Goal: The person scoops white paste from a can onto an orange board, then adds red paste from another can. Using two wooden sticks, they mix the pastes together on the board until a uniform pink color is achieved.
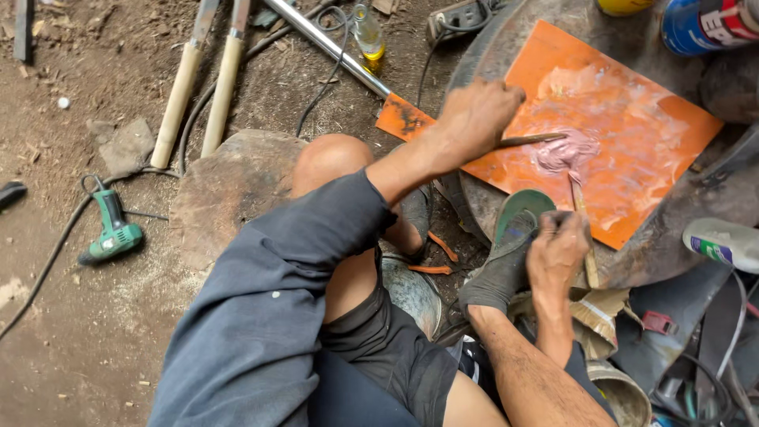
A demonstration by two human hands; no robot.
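An orange board [632, 103] lies tilted on a round grey surface at the upper right, smeared with pale pink paste. A thicker pink lump of paste [565, 150] sits near its lower middle. My left hand [477, 115] grips a dark flat blade [531, 141] whose tip reaches into the lump from the left. My right hand [556, 251] holds a thin wooden stick [583, 217] that points up into the same lump from below. My knee [332, 158] is raised between my arms, and my foot wears a green-soled sandal [518, 221] beside the right hand.
On the dirt floor lie a green power drill [113, 229], two wooden handles [202, 79], a metal pipe [328, 41], a small bottle of yellow liquid [368, 33] and cables. Cans [704, 24] stand at the top right. A white tube [723, 243] and scraps crowd the right.
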